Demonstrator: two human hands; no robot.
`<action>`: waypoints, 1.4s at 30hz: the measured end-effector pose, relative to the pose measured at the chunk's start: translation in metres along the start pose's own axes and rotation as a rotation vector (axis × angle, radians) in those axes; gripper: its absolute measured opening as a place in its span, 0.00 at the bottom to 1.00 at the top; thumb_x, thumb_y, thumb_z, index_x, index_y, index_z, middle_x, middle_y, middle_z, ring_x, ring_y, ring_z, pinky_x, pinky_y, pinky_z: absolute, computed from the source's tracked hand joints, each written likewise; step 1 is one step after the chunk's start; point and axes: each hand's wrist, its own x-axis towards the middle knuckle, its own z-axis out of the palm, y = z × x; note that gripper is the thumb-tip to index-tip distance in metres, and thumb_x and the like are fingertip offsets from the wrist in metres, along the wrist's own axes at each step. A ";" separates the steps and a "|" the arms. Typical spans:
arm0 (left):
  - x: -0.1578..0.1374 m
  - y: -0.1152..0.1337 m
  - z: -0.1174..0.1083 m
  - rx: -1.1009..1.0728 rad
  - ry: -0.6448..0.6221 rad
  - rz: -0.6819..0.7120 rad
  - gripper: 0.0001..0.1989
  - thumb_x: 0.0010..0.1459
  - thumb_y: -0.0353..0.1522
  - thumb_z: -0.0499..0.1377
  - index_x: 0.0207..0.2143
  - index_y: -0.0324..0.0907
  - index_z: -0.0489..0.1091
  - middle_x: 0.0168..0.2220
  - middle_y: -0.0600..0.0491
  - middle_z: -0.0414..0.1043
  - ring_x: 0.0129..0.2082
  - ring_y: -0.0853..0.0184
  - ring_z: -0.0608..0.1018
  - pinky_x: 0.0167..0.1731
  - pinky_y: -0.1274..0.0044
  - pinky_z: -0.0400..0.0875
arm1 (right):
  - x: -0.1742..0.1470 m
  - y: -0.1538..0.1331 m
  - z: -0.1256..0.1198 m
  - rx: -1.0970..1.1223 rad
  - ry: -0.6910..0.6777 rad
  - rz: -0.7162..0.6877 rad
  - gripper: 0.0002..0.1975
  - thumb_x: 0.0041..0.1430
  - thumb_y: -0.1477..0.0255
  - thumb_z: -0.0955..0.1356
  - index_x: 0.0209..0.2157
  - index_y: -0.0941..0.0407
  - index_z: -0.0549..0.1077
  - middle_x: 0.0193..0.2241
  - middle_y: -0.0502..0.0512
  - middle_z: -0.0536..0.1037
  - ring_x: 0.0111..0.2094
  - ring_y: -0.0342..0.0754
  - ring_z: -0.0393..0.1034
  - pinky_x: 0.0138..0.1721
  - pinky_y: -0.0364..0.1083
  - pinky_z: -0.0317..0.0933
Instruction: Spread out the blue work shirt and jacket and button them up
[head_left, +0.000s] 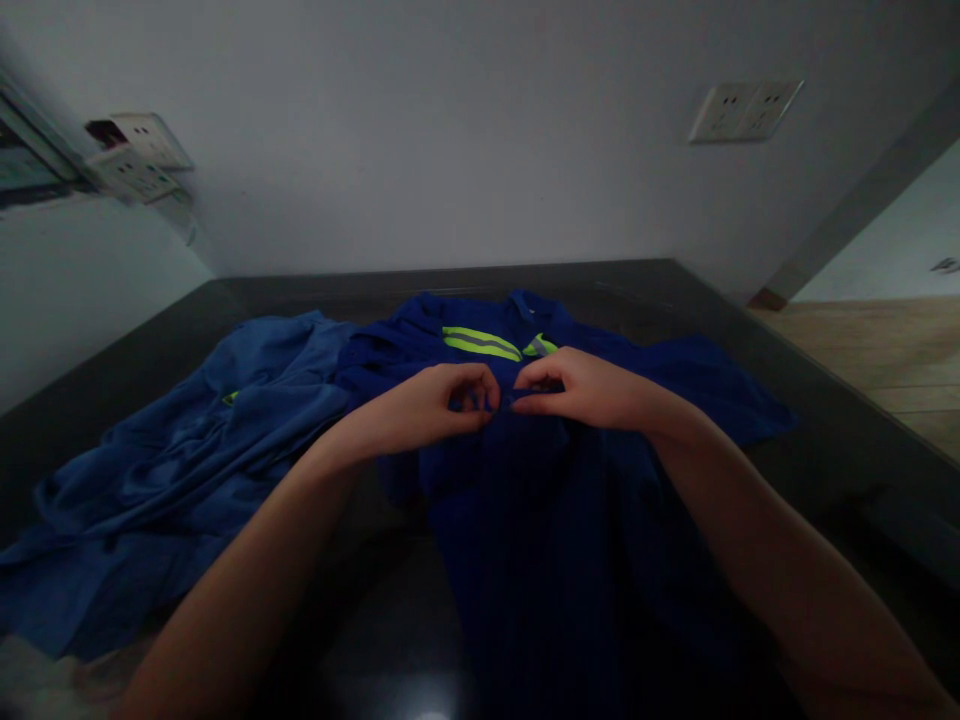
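A dark blue work jacket (517, 480) with a collar and yellow-green reflective strips lies spread on a dark tabletop, its front toward me. Both my hands meet at its front edge, just below the strips. My left hand (450, 400) pinches the blue fabric between thumb and fingers. Close beside it on the right, my right hand (577, 385) pinches the cloth as well, with a small gap between the fingertips. Whether a button or other fastener sits there is too dark and small to tell.
A second, lighter blue garment (202, 440) lies crumpled to the left. The dark tabletop (757, 480) runs back to a pale wall (435, 150). Sockets (746, 110) are on the wall at the right, with more sockets (150, 140) in the left corner.
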 end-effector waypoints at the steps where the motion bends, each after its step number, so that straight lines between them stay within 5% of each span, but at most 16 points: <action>1: -0.001 0.001 -0.001 0.019 -0.012 -0.003 0.06 0.52 0.30 0.57 0.34 0.40 0.71 0.32 0.55 0.72 0.31 0.70 0.71 0.32 0.80 0.64 | 0.000 0.000 0.000 -0.004 0.000 0.000 0.12 0.57 0.66 0.66 0.34 0.60 0.77 0.25 0.51 0.74 0.27 0.42 0.63 0.28 0.42 0.50; 10: 0.003 -0.001 0.004 0.059 0.035 -0.086 0.14 0.57 0.41 0.56 0.32 0.38 0.72 0.27 0.55 0.70 0.28 0.70 0.69 0.29 0.80 0.61 | 0.001 0.000 0.002 -0.021 -0.006 -0.023 0.12 0.56 0.67 0.66 0.35 0.60 0.77 0.28 0.52 0.76 0.28 0.43 0.64 0.29 0.42 0.50; 25: 0.005 0.000 0.008 0.065 0.070 -0.031 0.11 0.57 0.37 0.55 0.25 0.39 0.65 0.23 0.59 0.61 0.24 0.73 0.65 0.25 0.81 0.57 | 0.002 0.000 0.003 -0.021 0.072 0.050 0.11 0.56 0.68 0.64 0.29 0.60 0.74 0.24 0.51 0.70 0.27 0.43 0.61 0.29 0.43 0.47; 32: 0.008 -0.001 0.017 0.239 0.220 -0.070 0.11 0.56 0.34 0.55 0.23 0.39 0.64 0.20 0.59 0.60 0.22 0.74 0.62 0.23 0.81 0.52 | 0.001 -0.005 0.007 -0.031 0.074 0.044 0.10 0.57 0.70 0.63 0.26 0.59 0.70 0.22 0.49 0.67 0.25 0.42 0.59 0.28 0.42 0.47; 42: 0.006 0.002 0.020 0.141 0.193 -0.020 0.09 0.58 0.35 0.54 0.32 0.39 0.69 0.26 0.57 0.67 0.25 0.72 0.67 0.25 0.81 0.57 | -0.002 -0.005 0.000 -0.065 0.058 0.067 0.06 0.55 0.72 0.64 0.27 0.59 0.70 0.24 0.50 0.69 0.27 0.43 0.61 0.30 0.42 0.48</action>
